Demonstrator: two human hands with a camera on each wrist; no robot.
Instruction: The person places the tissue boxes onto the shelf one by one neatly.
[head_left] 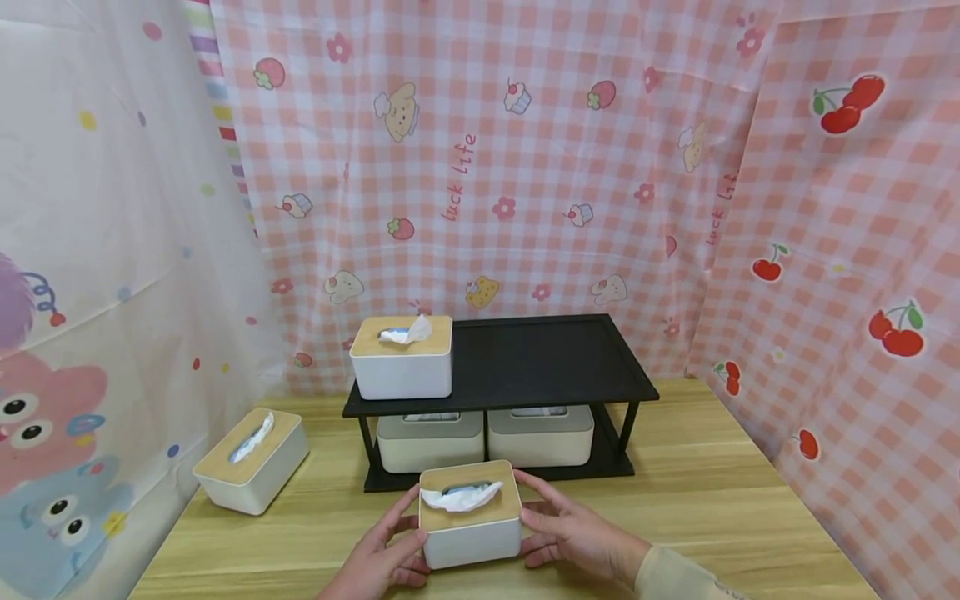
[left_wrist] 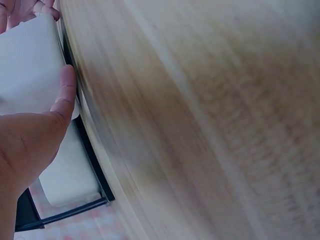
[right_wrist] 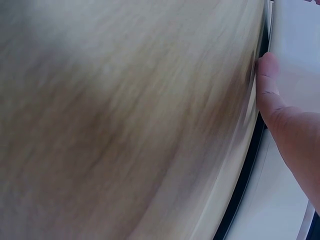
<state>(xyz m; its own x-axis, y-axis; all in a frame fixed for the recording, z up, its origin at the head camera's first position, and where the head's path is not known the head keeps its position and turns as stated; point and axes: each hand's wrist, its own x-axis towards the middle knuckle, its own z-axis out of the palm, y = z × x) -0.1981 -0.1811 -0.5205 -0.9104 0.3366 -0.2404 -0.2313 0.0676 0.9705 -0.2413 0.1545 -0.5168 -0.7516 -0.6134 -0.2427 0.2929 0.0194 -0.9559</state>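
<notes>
A white tissue box [head_left: 472, 543] with a wood-coloured lid and a tissue sticking out sits between both hands at the front of the table. My left hand [head_left: 386, 546] grips its left side, the fingers spread along the wall. On the opposite side my right hand [head_left: 573, 529] holds it, thumb near the front corner and forefinger at the back corner. In the left wrist view, the left thumb [left_wrist: 65, 92] lies along the white wall of the box. The right thumb [right_wrist: 270, 85] presses on the box in the right wrist view.
Just behind stands a black two-tier rack [head_left: 547, 358]. A wood-lidded tissue box [head_left: 402, 375] is on its top left; on the lower tier are a left box [head_left: 431, 446] and a right box [head_left: 542, 440]. Another tissue box [head_left: 273, 467] sits angled on the table's left.
</notes>
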